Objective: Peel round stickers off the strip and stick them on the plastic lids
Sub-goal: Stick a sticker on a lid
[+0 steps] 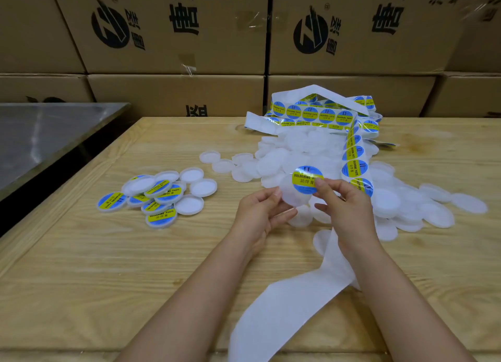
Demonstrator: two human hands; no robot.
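One round sticker point(307, 179), pinched at its edge by the right hand point(344, 204), overlaps the upper part of one blank lid point(294, 196) gripped in the left hand point(260, 212), above the counter point(108, 266). One strip point(353, 155) trails right. Left pile point(160, 196): about eleven lids, six label-up. Blank heap point(433, 210): uncountable.

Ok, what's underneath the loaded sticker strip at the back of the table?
A heap of bare white plastic lids lies under the sticker strip. The strip's folds cover the heap's far edge and the wooden table there, so nothing more shows.
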